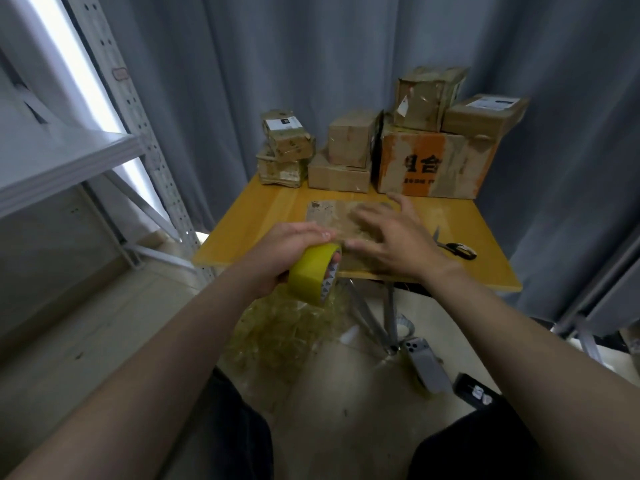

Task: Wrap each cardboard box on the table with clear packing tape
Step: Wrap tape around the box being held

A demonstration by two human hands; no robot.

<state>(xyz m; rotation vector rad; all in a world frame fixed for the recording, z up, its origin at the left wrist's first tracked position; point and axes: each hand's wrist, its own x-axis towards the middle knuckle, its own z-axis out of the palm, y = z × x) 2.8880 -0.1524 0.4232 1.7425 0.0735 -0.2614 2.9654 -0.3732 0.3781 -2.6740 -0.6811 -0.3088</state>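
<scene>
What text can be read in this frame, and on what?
"合", after a half-legible character: orange box.
Small line under it: blurred.
White labels on left box and top-right box: too small to read.
Tape roll core: triangles only, no words.

This is a small storeroom or back-room packing corner. A bare metal rack (pixel 69 157) with punched uprights stands at the left, and grey curtains (pixel 277 64) close off the walls behind. A small yellow table (pixel 256 220) sits in the corner and carries stacks of worn cardboard boxes (pixel 349 140) — some with shipping labels, the largest box (pixel 433 164) printed in orange. Packing gear lies about: a roll of tape (pixel 313 273), scissors (pixel 457 249) on the tabletop, and a heap of crumpled tape (pixel 277 327) on the pale floor (pixel 86 323) below the table's near edge.
</scene>
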